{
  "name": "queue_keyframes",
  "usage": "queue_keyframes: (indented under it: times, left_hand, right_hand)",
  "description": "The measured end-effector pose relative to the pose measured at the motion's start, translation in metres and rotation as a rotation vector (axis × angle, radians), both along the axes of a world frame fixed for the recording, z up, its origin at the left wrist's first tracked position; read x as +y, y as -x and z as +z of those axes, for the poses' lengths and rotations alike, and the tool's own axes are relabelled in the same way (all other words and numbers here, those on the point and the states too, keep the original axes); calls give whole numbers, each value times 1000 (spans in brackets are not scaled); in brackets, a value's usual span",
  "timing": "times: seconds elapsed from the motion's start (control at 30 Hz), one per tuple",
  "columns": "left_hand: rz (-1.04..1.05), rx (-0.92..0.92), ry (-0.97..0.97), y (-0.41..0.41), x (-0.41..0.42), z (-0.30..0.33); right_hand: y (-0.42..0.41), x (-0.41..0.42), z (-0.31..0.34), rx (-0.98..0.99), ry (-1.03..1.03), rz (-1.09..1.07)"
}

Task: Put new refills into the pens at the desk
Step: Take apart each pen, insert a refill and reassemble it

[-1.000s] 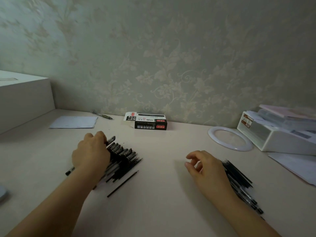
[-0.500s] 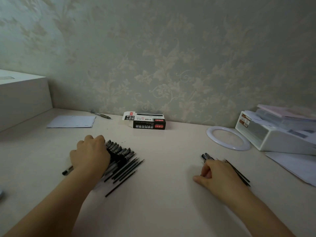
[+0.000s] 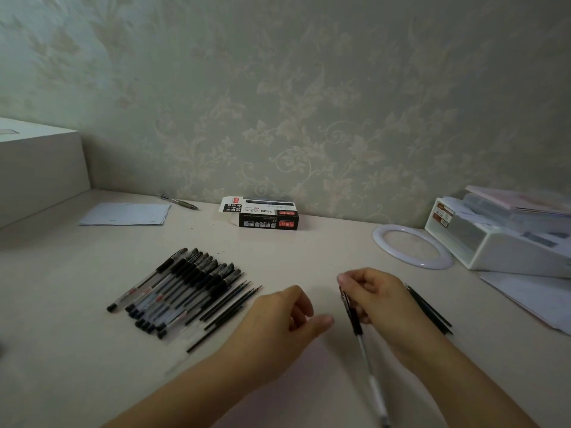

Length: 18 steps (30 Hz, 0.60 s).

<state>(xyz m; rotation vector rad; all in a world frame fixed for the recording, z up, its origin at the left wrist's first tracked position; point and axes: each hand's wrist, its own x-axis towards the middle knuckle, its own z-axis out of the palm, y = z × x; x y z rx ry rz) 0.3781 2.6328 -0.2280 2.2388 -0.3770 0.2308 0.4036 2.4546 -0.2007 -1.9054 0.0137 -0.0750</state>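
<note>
Row of pens (image 3: pixel 182 288): they lie side by side on the left half of the desk (image 3: pixel 92 350), with loose thin refills (image 3: pixel 228 307) touching the row's right edge.
Left hand (image 3: pixel 278 325): fingers loosely curled, holding nothing — it floats near the middle of the desk, reaching toward the right hand.
Right hand (image 3: pixel 374 298): fingers pinch the dark grip end of one pen (image 3: pixel 367 359), tilted toward the desk's front edge.
How to do it well: I think the left hand should hold the clear barrel steady, then twist gently — no yanking.
More refills (image 3: pixel 429 310): just right of the right hand.
Box (image 3: pixel 265 215) by the back edge: it reads "1120"; the other writing is too small.
</note>
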Motion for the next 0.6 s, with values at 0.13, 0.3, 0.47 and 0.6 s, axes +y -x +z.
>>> queue_keyframes:
  times: [0.13, 0.3, 0.47, 0.6]
  left_hand:
    - [-58, 64, 64, -3, 0, 4]
    - [-94, 17, -31, -5, 5, 2]
    - [-59, -108, -140, -7, 6, 2]
    - [62, -113, -268, -11, 11, 3]
  right_hand:
    - [2, 12, -8, 68, -375, -6]
    - [3, 19, -14, 98, -472, 53]
    - [5, 20, -15, 79, -334, 173]
    - [6, 23, -15, 68, -289, 241]
